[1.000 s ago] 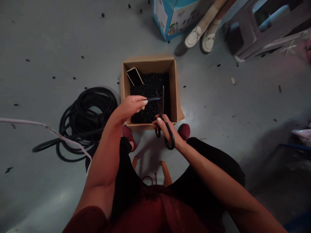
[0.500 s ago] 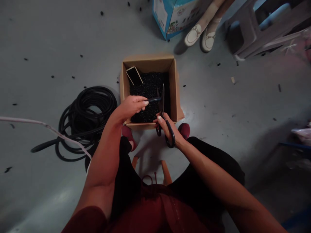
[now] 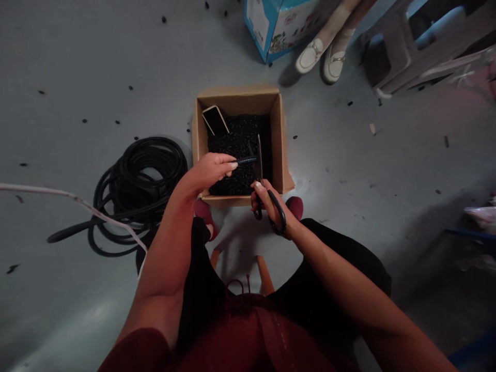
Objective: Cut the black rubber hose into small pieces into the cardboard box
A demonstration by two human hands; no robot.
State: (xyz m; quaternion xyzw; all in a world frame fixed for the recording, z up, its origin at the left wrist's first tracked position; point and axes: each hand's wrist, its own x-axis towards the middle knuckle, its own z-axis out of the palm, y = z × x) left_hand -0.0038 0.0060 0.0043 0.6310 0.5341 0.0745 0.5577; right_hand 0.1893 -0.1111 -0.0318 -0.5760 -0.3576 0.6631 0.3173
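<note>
My left hand (image 3: 211,172) is shut on a black corrugated tube (image 3: 246,160), whose end sticks out past my fingertips toward the blades. My right hand (image 3: 269,204) grips black-handled scissors (image 3: 276,214), their upright blades (image 3: 259,159) beside the tube's end. Both hands are over the near wall of a cardboard box (image 3: 236,96). The box is filled with small black tube pieces (image 3: 242,139). A smartphone (image 3: 215,120) in a gold-edged case leans in its far left corner.
A coil of black tube (image 3: 143,199) and a white cable (image 3: 70,195) lie left of the box. Small black bits dot the grey floor (image 3: 349,155). Ahead stand a person's feet in white shoes (image 3: 310,56), a blue-and-white carton (image 3: 279,23) and a grey plastic stool (image 3: 411,49).
My right hand and the scissors handles have shifted a little to the right. The visible tube end between my left hand and the blades looks shorter.
</note>
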